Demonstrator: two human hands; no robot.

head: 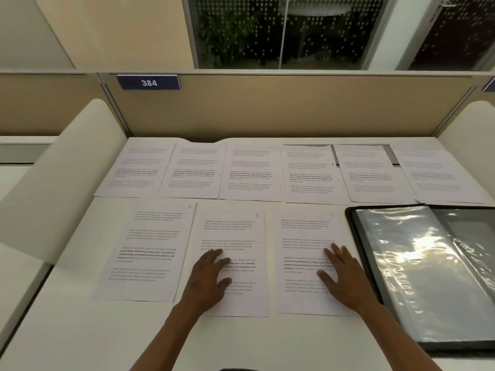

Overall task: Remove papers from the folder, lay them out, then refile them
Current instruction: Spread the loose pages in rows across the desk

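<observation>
we look down at a white desk (67,330) covered with printed papers. our left hand (207,281) lies flat on the middle sheet of the near row (241,236), fingers straight and slightly spread, pressing on the paper and gripping nothing. our right hand (344,278) lies the same way on the right sheet of the near row (302,231), fingers extended toward the far edge of the desk, palm down, holding nothing. both forearms reach forward from the bottom of the view, angling slightly inward toward each other.

a third sheet (150,250) lies just left of the left hand's page, untouched. beyond these, a far row of six sheets (249,172) runs side by side along the beige partition (267,108), some edges overlapping a little. all pages are thin white paper with blocks of black text.

the folder (428,277) lies open just beside the right hand's page, at the desk's right edge. it has a black cover and glossy, wrinkled clear plastic sleeves that reflect light. a blue label reading 384 (148,82) sits on the partition.
</observation>
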